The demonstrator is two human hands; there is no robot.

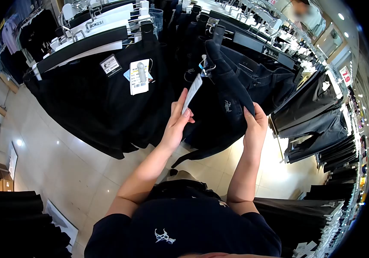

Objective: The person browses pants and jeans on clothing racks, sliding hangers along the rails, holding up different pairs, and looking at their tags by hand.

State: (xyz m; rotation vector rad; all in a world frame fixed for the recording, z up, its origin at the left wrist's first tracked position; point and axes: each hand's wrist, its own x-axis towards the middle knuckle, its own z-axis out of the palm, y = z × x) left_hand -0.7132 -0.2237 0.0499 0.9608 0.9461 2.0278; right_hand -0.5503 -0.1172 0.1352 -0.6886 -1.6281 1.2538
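Observation:
Dark jeans (232, 86) hang from a black clip hanger (262, 47) in front of me, one side of the waistband loose. My right hand (255, 116) pinches the edge of that loose waistband. Between the thumb and fingers of my left hand (180, 114) is a white price tag (192, 92), tilted nearly edge-on and tied by a string near the waistband. A small embroidered logo shows on the jeans. Left of my left hand hang black trousers (94, 103) with a tag (139, 79) carrying a barcode and a security pin.
Rails of hangers (107, 21) run across the front. More dark trousers (318, 116) hang along the right, near a red price sign (345, 75). Dark clothes (25, 219) stand at lower left. Tiled floor (81, 159) lies below. Another person (307, 15) is at the far upper right.

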